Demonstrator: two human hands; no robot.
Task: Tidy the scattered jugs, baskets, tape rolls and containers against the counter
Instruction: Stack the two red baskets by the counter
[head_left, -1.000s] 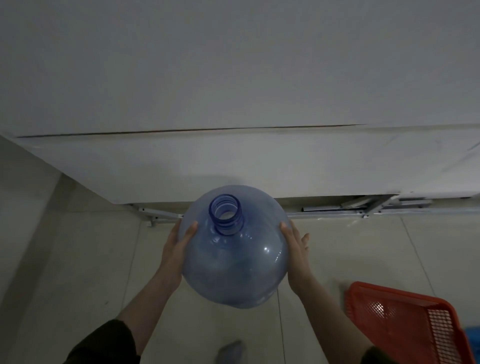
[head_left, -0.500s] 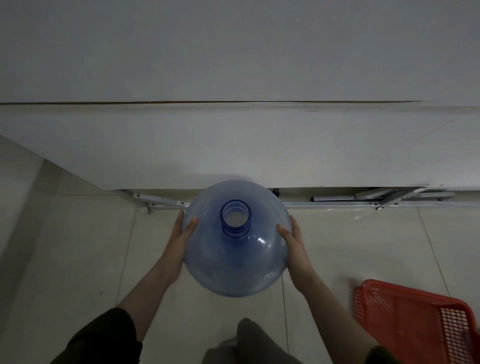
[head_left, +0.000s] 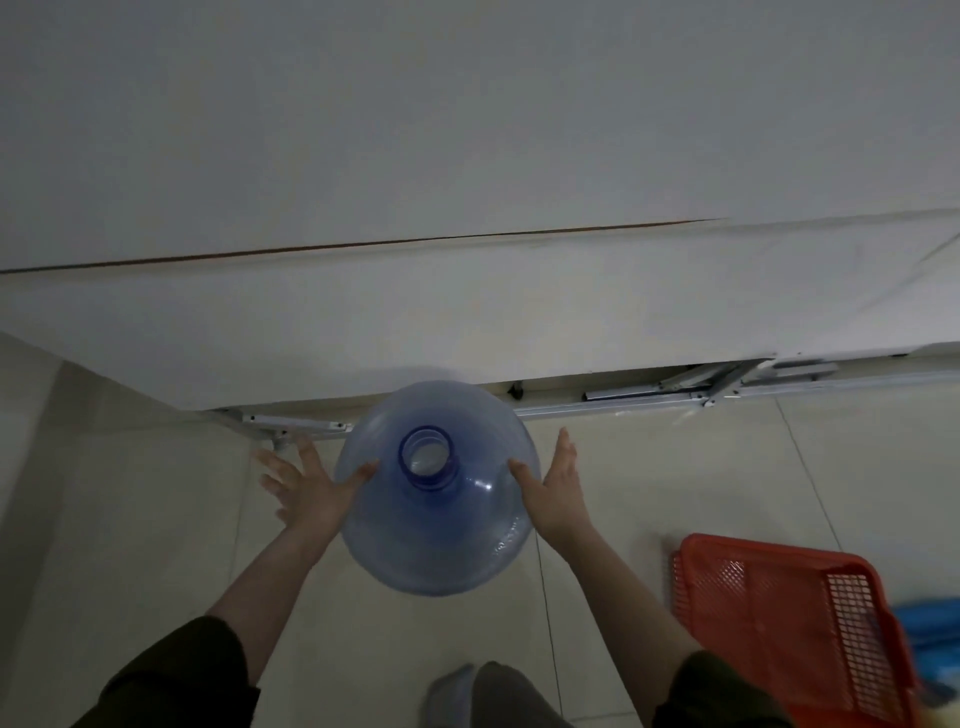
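Note:
A large clear blue water jug (head_left: 436, 525) stands upright on the tiled floor, its open neck facing me, right in front of the white counter (head_left: 467, 322). My left hand (head_left: 306, 488) is at the jug's left side with fingers spread wide; only the thumb touches the jug. My right hand (head_left: 558, 491) is flat at the jug's right side, fingers pointing toward the counter, thumb resting on the jug's shoulder. Neither hand wraps the jug.
A red mesh basket (head_left: 779, 613) lies on the floor at the lower right, with something blue (head_left: 930, 623) just beyond it. A metal frame (head_left: 649, 400) runs along the counter's base. My foot (head_left: 452, 696) is below the jug.
The jug has gone down and forward to the counter's base. Both hands have come off its sides and spread their fingers.

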